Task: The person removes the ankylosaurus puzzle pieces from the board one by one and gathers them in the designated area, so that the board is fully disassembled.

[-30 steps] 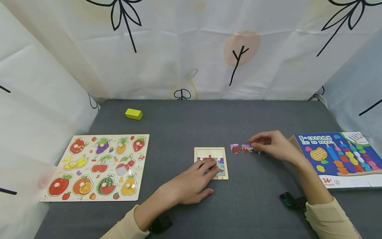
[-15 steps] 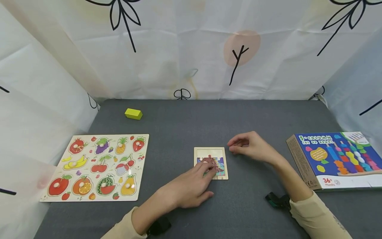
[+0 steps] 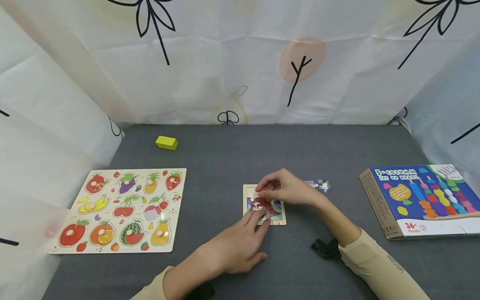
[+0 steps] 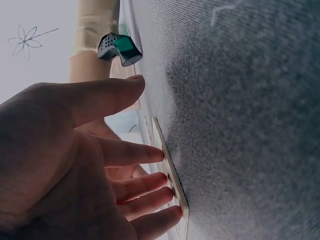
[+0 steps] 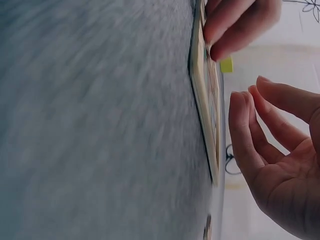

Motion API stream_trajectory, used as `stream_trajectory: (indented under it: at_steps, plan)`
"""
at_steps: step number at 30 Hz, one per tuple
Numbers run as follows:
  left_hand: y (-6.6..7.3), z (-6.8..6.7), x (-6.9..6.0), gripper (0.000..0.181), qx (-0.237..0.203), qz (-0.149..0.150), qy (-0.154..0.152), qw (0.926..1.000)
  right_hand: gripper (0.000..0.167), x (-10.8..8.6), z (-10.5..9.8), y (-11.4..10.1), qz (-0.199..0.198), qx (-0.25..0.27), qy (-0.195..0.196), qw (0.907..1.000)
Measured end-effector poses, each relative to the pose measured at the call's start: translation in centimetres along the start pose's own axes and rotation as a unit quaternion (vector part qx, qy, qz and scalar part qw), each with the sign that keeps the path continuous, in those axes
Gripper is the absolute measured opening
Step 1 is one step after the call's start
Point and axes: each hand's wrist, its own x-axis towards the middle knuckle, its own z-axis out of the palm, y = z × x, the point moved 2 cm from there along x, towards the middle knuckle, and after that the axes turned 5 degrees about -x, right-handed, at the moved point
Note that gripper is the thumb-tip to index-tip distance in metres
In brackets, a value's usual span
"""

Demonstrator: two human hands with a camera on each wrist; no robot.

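A small wooden puzzle tray point(image 3: 246, 191) lies mid-table with puzzle pieces point(image 3: 277, 214) fitted in its lower part, showing a reddish-brown figure. My left hand point(image 3: 234, 246) rests its fingertips on the tray's near part, fingers nearly straight and thumb apart. Above the tray's upper part is my right hand point(image 3: 288, 187), thumb and fingertips brought together in a pinch around a puzzle piece that the fingers almost wholly hide. The right wrist view shows these bent fingers point(image 5: 240, 120) just over the tray. Loose puzzle pieces point(image 3: 321, 185) lie right of the tray, partly behind the right hand.
A fruit peg puzzle board point(image 3: 120, 210) lies at the left. A yellow-green block point(image 3: 166, 142) sits at the back left. On the right is a blue toy box point(image 3: 427, 200). White printed cloth point(image 3: 187, 83) hangs around the grey table point(image 3: 225, 158).
My right hand has moved left from the loose puzzle pieces to over the tray's upper part. My left hand stays on the tray, its fingertips shifted slightly nearer.
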Motion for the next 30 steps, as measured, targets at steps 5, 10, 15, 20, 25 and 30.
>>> stream_trajectory:
  at_steps: [5, 10, 15, 20, 25, 30]
  plan:
    - [0.1, 0.1, -0.2, 0.076, 0.020, 0.002, 0.019, 0.9996, 0.016, 1.3, 1.0, -0.6, 0.000, -0.002, -0.023, 0.9997]
    - [0.4, 0.2, -0.4, 0.077, 0.041, -0.013, 0.030, 0.9986, 0.014, 2.0, 1.4, -0.9, 0.001, -0.034, -0.039, 0.9987]
    - [0.6, 0.2, -0.5, 0.079, 0.061, -0.019, 0.032, 0.9975, 0.013, 2.3, 1.5, -0.9, 0.008, -0.044, -0.048, 0.9978]
    - [0.6, 0.2, -0.4, 0.079, 0.069, -0.018, 0.034, 0.9969, 0.013, 2.5, 1.6, -1.0, 0.018, -0.054, -0.050, 0.9971]
    - [0.5, 0.2, -0.4, 0.077, 0.074, -0.015, 0.039, 0.9964, 0.012, 2.5, 1.8, -1.4, 0.029, -0.073, -0.056, 0.9954]
    - [0.5, 0.2, -0.4, 0.075, 0.074, -0.012, 0.041, 0.9963, 0.012, 2.4, 2.0, -1.6, 0.038, -0.085, -0.064, 0.9936]
